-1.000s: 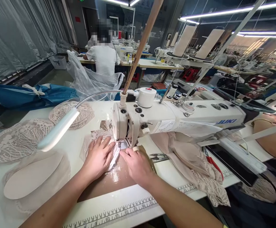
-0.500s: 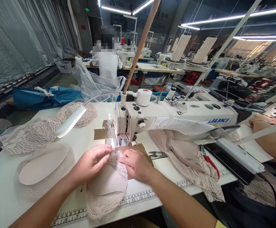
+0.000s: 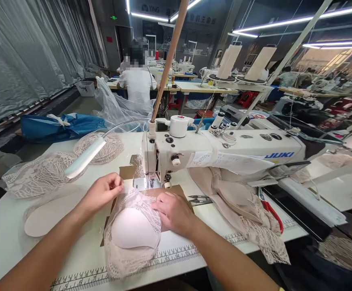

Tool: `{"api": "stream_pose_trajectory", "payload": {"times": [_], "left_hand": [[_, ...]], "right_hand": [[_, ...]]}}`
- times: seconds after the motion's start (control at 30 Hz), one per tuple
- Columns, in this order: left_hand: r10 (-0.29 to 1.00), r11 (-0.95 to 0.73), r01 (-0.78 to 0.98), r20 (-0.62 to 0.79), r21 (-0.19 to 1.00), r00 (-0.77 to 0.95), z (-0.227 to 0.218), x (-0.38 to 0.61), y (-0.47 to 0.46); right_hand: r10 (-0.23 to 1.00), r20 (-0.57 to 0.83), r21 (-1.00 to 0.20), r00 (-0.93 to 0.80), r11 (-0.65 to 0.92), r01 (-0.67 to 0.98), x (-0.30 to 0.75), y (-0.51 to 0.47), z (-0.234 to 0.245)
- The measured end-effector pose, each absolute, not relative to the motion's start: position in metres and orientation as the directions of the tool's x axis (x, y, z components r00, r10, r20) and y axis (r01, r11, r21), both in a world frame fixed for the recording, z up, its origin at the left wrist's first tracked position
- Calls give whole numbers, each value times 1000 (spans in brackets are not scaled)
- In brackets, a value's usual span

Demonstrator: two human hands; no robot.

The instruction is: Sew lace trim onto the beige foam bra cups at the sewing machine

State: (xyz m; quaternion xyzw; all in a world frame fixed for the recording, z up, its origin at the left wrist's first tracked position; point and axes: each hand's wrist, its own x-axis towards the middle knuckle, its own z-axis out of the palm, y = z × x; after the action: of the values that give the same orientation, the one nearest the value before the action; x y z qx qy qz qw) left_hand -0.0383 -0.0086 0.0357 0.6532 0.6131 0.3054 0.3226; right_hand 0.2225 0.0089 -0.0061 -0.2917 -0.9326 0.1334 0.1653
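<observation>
Right hand (image 3: pixel 174 212) pinching lace cup (image 3: pixel 135 228); left hand (image 3: pixel 103 190) curled, hold unclear; blue bag (image 3: pixel 42 128), contents hidden

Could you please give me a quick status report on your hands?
Right hand touching lace cup at right edge; left hand near its upper left, grip unclear. Cup lying before sewing machine, snips beside right hand.

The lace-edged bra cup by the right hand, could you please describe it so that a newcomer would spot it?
Find the white JUKI sewing machine, right of center. In front of its left end, the lace-edged bra cup lies with the right hand at its upper right edge. Unlike the smooth oval cup farther left, it shows a domed, pale center amid patterned lace.
</observation>
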Motion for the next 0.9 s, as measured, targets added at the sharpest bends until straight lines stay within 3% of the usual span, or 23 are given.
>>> {"api": "stream_pose_trajectory", "payload": {"times": [0.1, 0.27, 0.37, 0.57, 0.9], "left_hand": [[989, -37, 678, 123, 734, -78, 43, -31, -27], [937, -338, 788, 110, 515, 331, 28, 10, -43], [865, -495, 780, 133, 383, 484, 19, 26, -39], [854, -519, 799, 143, 304, 500, 17, 24, -29], [805, -593, 768, 188, 242, 563, 2, 8, -6]], "right_hand": [[579, 246, -341, -777, 802, 490, 223, 9, -6], [614, 270, -342, -742, 781, 522, 223, 8, -7], [661, 255, -330, -705, 745, 579, 222, 8, -6], [719, 122, -187, -684, 693, 696, 218, 7, 1], [777, 70, -168, -626, 627, 760, 207, 8, 6]]}}
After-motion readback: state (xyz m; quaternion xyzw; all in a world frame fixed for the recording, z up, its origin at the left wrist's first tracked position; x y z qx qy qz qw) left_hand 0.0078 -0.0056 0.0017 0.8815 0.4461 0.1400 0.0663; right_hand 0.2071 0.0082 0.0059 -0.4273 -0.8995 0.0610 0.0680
